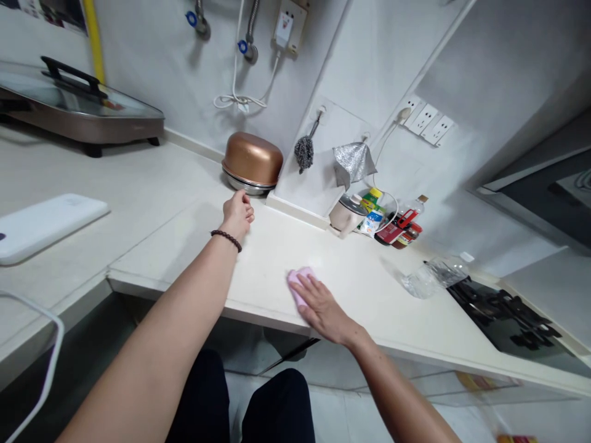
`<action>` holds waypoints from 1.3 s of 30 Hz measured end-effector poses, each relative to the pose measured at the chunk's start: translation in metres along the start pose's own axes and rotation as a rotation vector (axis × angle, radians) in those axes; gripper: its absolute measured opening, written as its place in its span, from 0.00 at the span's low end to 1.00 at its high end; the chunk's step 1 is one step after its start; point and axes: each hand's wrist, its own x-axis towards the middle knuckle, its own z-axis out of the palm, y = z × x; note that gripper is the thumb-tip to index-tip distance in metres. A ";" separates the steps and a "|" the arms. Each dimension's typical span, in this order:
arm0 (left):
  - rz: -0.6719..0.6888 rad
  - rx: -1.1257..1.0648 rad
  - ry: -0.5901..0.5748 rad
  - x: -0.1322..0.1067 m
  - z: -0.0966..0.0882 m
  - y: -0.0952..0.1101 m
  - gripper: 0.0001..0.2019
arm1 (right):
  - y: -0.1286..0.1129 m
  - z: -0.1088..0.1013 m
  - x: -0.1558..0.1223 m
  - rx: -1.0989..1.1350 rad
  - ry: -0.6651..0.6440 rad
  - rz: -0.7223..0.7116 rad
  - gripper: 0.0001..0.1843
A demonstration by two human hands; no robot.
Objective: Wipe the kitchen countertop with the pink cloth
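My right hand point(321, 307) lies flat with fingers spread on a small pink cloth point(298, 282), pressing it onto the pale countertop point(258, 258) near the front edge. My left hand point(238, 213), with a dark bead bracelet at the wrist, rests farther back on the counter with its fingers curled into a loose fist. It sits just in front of a copper-coloured pot point(252, 163) turned upside down by the wall. Nothing shows in the left hand.
An electric griddle with a glass lid point(74, 104) stands at the far left, a white flat board point(44, 224) nearer. Bottles and a small cooker point(376, 218) crowd the wall corner. A clear plastic bottle point(431, 275) lies beside the black gas hob point(503, 314).
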 end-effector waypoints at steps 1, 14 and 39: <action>0.000 -0.005 -0.002 0.000 0.000 0.000 0.13 | -0.014 -0.003 0.016 0.012 -0.023 -0.055 0.31; 0.004 -0.051 -0.127 -0.015 0.010 -0.002 0.15 | 0.005 -0.005 0.198 -0.044 -0.046 0.020 0.31; 0.015 0.002 -0.047 -0.005 0.006 -0.005 0.14 | -0.052 -0.007 0.136 0.017 -0.083 -0.269 0.31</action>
